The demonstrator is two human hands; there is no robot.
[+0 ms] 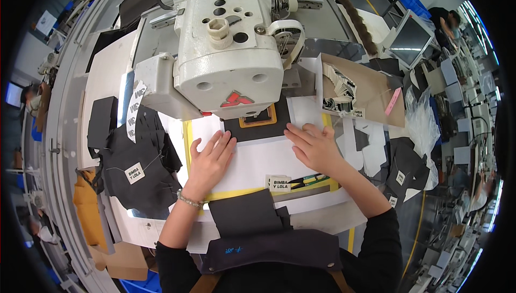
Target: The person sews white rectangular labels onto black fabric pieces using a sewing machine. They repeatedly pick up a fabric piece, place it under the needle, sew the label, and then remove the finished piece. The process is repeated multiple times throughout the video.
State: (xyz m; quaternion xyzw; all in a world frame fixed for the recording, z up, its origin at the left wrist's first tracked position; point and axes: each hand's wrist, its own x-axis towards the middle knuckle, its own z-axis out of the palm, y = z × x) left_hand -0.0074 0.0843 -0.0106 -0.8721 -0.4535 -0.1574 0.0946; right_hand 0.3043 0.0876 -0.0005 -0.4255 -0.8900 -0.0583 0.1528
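Observation:
A black fabric piece (279, 127) lies under the head of a large white sewing machine (226, 78). An orange-edged frame (273, 115) presses on its middle. My left hand (212, 157) rests flat with its fingertips at the piece's left edge, and a beaded bracelet circles that wrist. My right hand (314, 145) lies with fingers stretched at the right edge. Both hands are open and hold nothing. White sheeting (258, 161) bordered by yellow tape spreads beneath them. Nearer me lie small cream labels (280, 184) and slim dark snips (309, 180).
Black pieces with sewn-on labels (137, 158) are heaped at the left, others (406, 161) at the right. A cardboard box (373, 91) holding many label strips stands right of the machine, near clear plastic (422, 121). More black fabric (244, 215) overlaps the table's front edge.

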